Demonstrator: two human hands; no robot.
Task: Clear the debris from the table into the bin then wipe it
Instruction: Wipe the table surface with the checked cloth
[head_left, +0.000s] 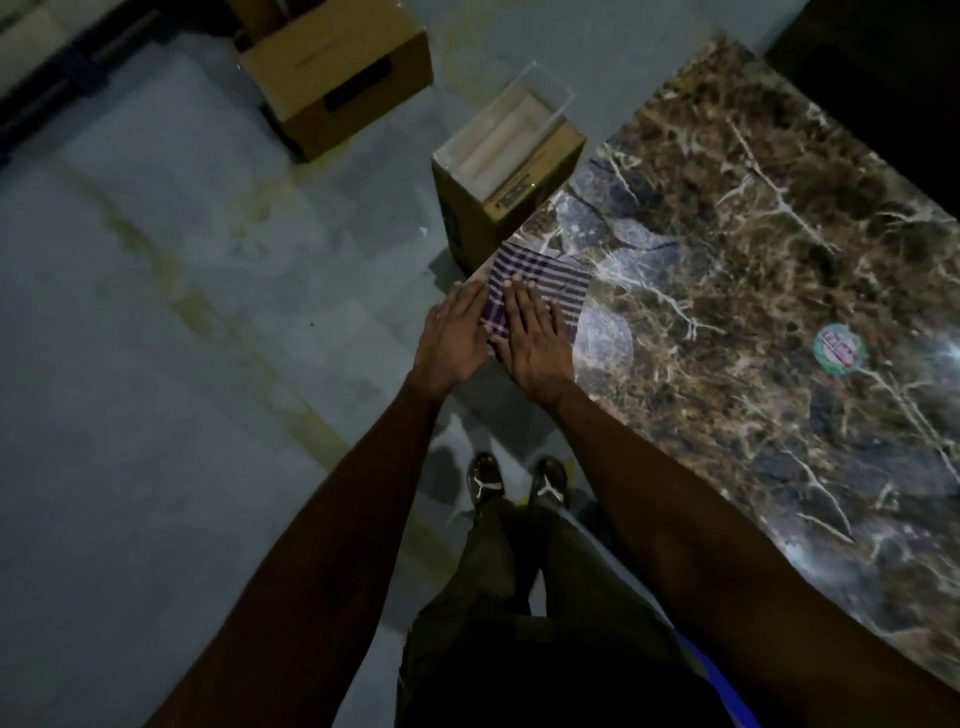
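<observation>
both hands, left (454, 340) and right (535, 338), press flat on a striped cloth (540, 283) at the marble surface (753, 234) edge mid-frame; debris seems cleared (one sticker (839, 349) remains), wiping underway.

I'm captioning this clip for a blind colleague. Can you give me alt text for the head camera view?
Both hands, left hand and right hand, press flat on a purple striped cloth at the corner of a brown marble table. A round sticker lies on the table; an open cardboard box stands on the floor beside it.
</observation>
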